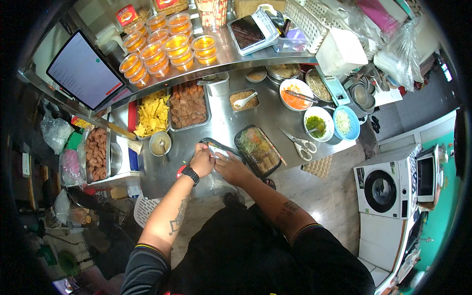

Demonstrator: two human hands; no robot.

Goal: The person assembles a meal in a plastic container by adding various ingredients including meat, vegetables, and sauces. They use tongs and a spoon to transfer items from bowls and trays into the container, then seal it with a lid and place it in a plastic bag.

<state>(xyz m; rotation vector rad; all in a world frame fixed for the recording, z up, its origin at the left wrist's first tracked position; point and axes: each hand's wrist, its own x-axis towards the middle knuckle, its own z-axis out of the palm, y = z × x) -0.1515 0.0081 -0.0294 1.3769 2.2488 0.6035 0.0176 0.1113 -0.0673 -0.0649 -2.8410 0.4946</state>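
My left hand (200,162), with a dark watch (190,174) on its wrist, and my right hand (232,168) meet at the front of the steel counter. Both have curled fingers pinching a thin clear plastic bag (216,184), which hangs crumpled below them. What the bag contains is mostly hidden; something whitish shows between the fingers. Just beyond lies a black tray (209,141), partly covered by my hands. To the right, a filled black food tray (257,147) holds noodles, greens and light brown pieces. Something red (181,171) sits beside my left wrist.
Scissors (301,146) lie right of the trays. Bowls of shredded carrot (296,98), chopped greens (317,125) and pale shreds (345,123) stand further right. Left are a meat tray (188,109), yellow chips (152,113) and a small bowl (160,143). A shelf (206,73) bears orange cups.
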